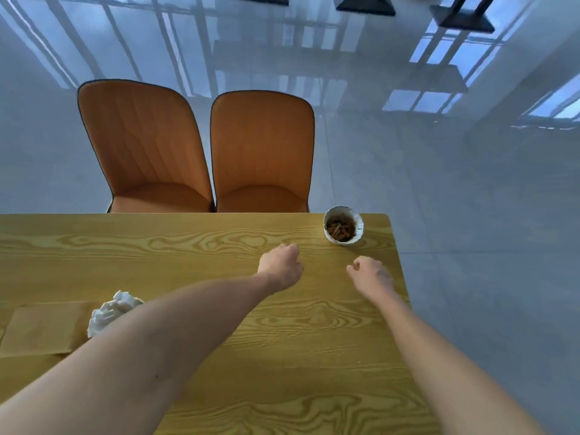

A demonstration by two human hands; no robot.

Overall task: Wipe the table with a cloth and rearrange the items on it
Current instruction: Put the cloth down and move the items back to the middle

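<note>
A yellow wood-grain table point(194, 246) fills the lower half of the view. Near its far right corner stands a small white bowl point(343, 226) holding brown stick-shaped pieces. My left hand point(281, 266) reaches over the table just left of the bowl, fingers curled in, nothing visible in it. My right hand point(370, 274) hovers below the bowl near the right edge, fingers loosely bent and apart, holding nothing. A crumpled white cloth or paper point(110, 312) lies at the left, partly hidden behind my left forearm.
A flat brown paper sheet point(40, 329) lies at the table's left, next to the white wad. Two orange chairs point(141, 146) point(262, 152) stand side by side behind the far edge. Glossy grey floor lies beyond and to the right of the table.
</note>
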